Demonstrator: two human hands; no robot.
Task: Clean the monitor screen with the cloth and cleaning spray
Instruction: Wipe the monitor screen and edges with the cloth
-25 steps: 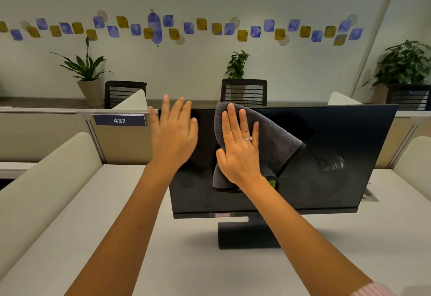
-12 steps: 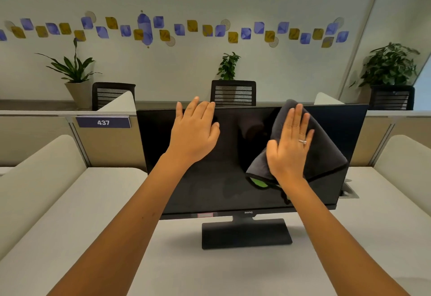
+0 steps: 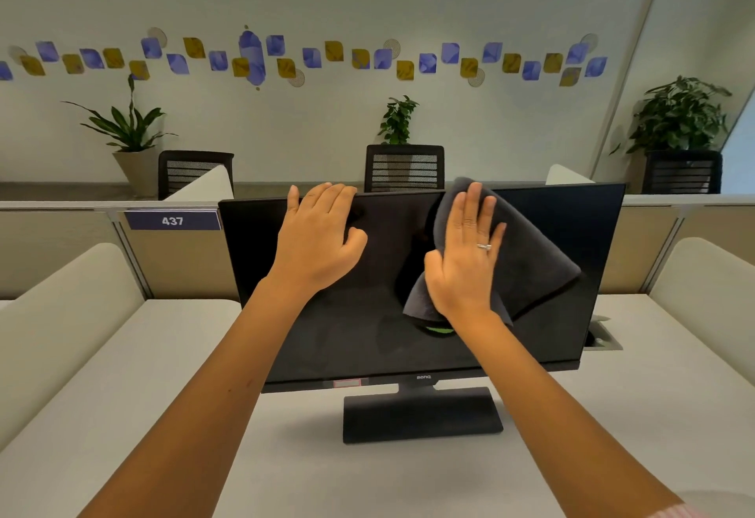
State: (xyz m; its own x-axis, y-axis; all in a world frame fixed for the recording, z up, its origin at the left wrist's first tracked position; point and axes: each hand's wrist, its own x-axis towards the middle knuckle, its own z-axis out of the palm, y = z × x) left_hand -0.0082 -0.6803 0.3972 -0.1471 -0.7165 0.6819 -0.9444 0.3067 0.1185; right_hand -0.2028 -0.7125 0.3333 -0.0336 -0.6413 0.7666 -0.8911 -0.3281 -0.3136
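Note:
A black monitor (image 3: 572, 231) with a dark screen stands on its flat base (image 3: 423, 419) on the white desk. My left hand (image 3: 318, 240) hooks its fingers over the monitor's top edge, left of centre. My right hand (image 3: 465, 260) lies flat, fingers spread, pressing a dark grey cloth (image 3: 535, 268) against the upper middle-right of the screen. A green patch (image 3: 439, 329) shows below the cloth's lower edge. No spray bottle is in view.
The white desk (image 3: 163, 374) has padded cream dividers (image 3: 61, 305) left and right and a cable port (image 3: 602, 340) behind the monitor's right corner. A partition with a "437" label (image 3: 172, 220), office chairs and potted plants (image 3: 130, 129) stand behind.
My right hand has swept the cloth from left of centre to the right and up to the top edge. My left hand rose from the screen face and took hold of the top edge.

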